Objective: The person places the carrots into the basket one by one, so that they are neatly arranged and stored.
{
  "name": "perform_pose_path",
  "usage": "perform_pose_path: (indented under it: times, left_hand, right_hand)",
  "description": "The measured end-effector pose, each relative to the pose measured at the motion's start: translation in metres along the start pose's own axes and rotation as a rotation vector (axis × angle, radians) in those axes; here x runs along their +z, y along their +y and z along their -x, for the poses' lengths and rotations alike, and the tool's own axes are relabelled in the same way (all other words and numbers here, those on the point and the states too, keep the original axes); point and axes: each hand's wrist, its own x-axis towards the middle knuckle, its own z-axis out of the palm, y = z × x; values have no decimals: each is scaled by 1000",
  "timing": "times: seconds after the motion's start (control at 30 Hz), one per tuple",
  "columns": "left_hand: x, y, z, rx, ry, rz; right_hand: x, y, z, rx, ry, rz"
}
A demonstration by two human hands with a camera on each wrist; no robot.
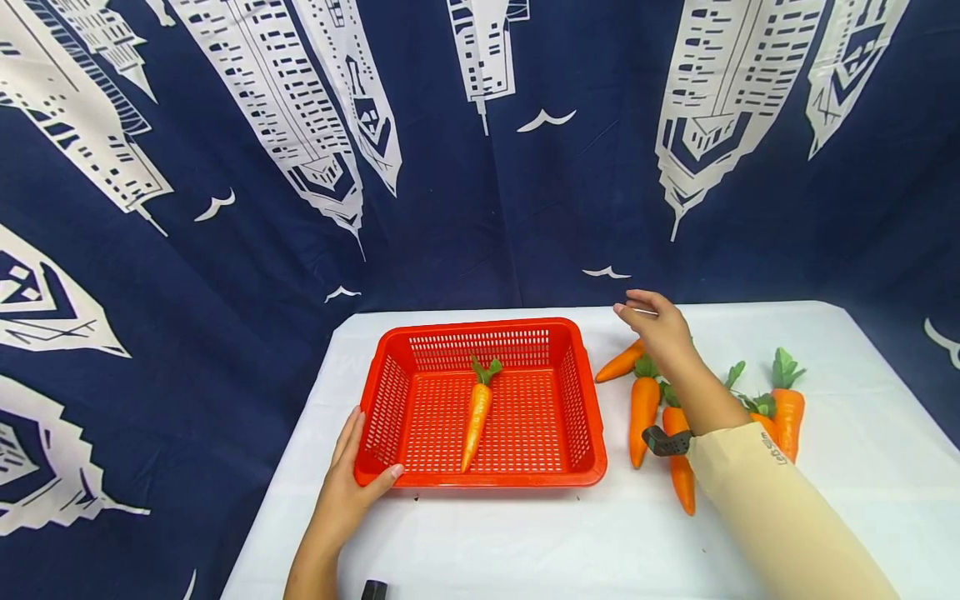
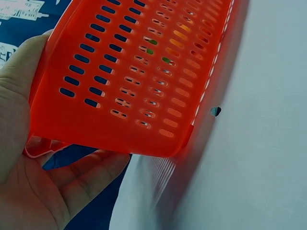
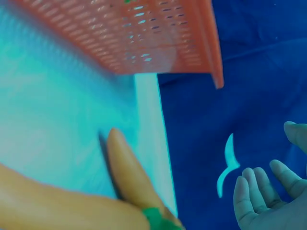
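A red perforated plastic basket [image 1: 487,481] stands on the white table, with one orange carrot [image 1: 477,417] lying inside, leafy end toward the back. My left hand [image 1: 345,471] grips the basket's front left corner, thumb over the rim; in the left wrist view its fingers reach under the basket wall [image 2: 96,129]. To the right of the basket, my right hand [image 1: 663,329] is raised with fingers spread apart, holding nothing. Nearest below it lies a carrot [image 1: 620,364] with its tip toward the basket. In the right wrist view, two carrots [image 3: 134,167] show beside the relaxed fingers.
More carrots with green tops lie right of the basket, including one upright-pointing carrot [image 1: 642,417], another [image 1: 681,475] partly under the forearm, and one farther right [image 1: 789,417]. A dark blue curtain [image 1: 465,242] with white building prints hangs behind the table [image 1: 525,542].
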Motion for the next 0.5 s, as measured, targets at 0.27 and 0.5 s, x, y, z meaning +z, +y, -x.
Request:
perform_pose_path:
  times: [0.27,0.5]
  left_hand:
    - [-1,2,0,-5,0,10]
    - [0,2,0,-13,2,13]
  right_hand:
    - [-10,23,-4,65,25,98]
    - [-18,36,-7,124,-13,256]
